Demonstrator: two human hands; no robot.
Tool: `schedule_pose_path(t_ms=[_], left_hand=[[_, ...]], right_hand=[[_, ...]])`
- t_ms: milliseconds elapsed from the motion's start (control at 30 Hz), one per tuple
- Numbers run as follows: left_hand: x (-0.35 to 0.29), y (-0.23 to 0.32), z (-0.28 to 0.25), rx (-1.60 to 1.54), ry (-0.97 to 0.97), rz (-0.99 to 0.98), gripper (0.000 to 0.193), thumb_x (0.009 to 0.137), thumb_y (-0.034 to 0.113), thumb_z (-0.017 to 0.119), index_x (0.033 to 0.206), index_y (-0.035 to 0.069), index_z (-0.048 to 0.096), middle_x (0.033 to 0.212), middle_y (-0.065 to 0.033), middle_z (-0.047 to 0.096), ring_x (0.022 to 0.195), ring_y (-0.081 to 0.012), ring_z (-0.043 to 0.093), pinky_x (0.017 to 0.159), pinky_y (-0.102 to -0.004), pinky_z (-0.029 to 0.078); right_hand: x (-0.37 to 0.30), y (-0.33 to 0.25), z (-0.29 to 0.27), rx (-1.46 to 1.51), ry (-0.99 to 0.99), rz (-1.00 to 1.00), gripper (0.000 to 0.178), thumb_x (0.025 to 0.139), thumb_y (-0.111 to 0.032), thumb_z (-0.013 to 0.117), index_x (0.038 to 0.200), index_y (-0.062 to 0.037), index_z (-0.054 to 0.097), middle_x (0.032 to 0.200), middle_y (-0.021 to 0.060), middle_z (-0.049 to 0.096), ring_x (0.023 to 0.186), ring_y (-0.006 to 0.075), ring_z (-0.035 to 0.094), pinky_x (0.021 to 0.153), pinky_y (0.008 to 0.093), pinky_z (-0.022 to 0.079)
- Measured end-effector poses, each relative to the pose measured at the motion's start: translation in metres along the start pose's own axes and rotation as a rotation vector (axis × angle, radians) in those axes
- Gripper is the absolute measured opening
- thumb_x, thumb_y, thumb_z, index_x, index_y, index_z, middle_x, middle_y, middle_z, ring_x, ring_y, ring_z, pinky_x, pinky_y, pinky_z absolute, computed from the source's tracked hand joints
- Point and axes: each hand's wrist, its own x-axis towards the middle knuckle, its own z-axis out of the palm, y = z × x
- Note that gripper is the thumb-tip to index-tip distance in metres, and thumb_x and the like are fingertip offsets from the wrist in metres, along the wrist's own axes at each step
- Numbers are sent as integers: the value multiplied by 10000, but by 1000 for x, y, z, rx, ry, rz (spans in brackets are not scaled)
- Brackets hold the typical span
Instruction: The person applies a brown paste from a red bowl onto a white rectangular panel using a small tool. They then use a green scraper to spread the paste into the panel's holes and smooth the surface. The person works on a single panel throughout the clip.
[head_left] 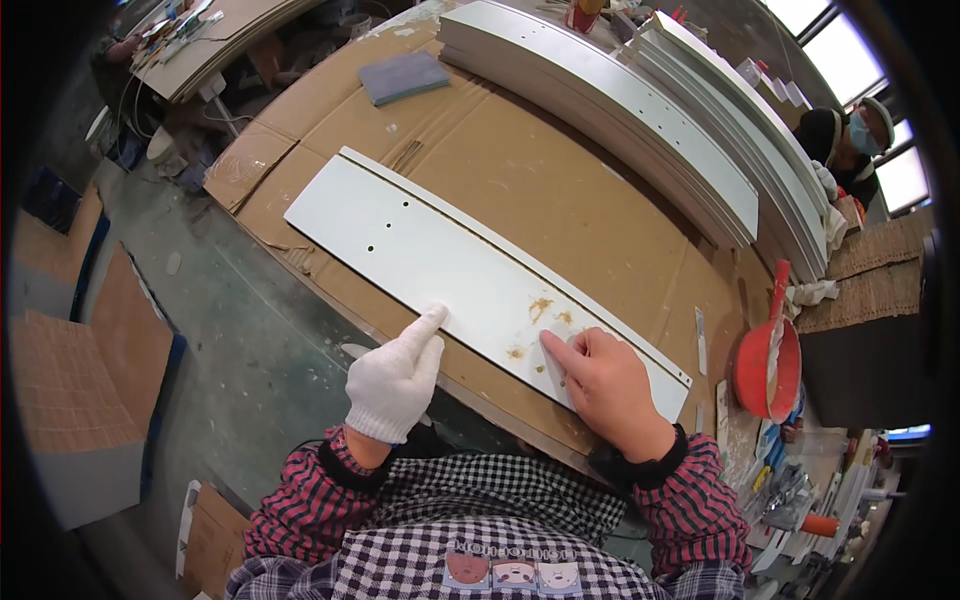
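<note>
A long white panel (460,270) lies slanting across cardboard. It has a groove along its far edge, dark holes towards its left end and brown smudges (541,308) near its right part. In a white knitted glove, my left hand (393,380) is at the near edge, index finger stretched onto the white face and the other fingers loosely bent. My bare right hand (615,385) rests over the right part beside the smudges. One digit reaches out to the surface while the rest curl under; whatever they hold, if anything, is hidden.
Curved white panels (600,95) are stacked at the back, with more at the far right. A grey flat block (404,77) lies far left on the cardboard (520,150). To the right are a red pan (768,370) and scattered tools. A masked person (850,145) is at far right.
</note>
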Motion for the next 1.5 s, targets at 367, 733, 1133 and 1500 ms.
schedule_pose_path(t_ms=[367, 733, 1133, 1500], left_hand=[[-1, 0, 0, 39, 1, 13, 327, 940, 127, 635, 1260, 78, 682, 1013, -163, 742, 771, -209, 727, 730, -292, 552], [0, -8, 5, 13, 80, 94, 328, 930, 172, 651, 1253, 126, 695, 884, -166, 715, 726, -261, 711, 688, -329, 551], [0, -4, 3, 14, 35, 64, 317, 939, 111, 631, 1248, 65, 686, 1041, -169, 740, 796, -211, 731, 748, -295, 554], [0, -2, 3, -3, 18, 38, 322, 941, 107, 628, 1255, 55, 680, 1045, -175, 741, 860, -205, 739, 779, -289, 550]], right_hand=[[-31, 1, -6, -98, 3, 50, 448, 810, -24, 618, 1239, -138, 685, 866, 55, 591, 773, 237, 592, 673, 369, 471], [-25, -15, 5, -39, -12, -4, 427, 821, -46, 635, 1232, -150, 688, 866, 35, 589, 770, 217, 592, 660, 351, 464], [-44, -3, -3, -47, 9, 102, 458, 781, -20, 645, 1219, -143, 695, 877, 61, 596, 779, 254, 605, 666, 381, 475], [-57, -3, -4, -5, 10, 69, 447, 796, -31, 663, 1226, -150, 695, 868, 49, 597, 767, 240, 598, 651, 367, 465]])
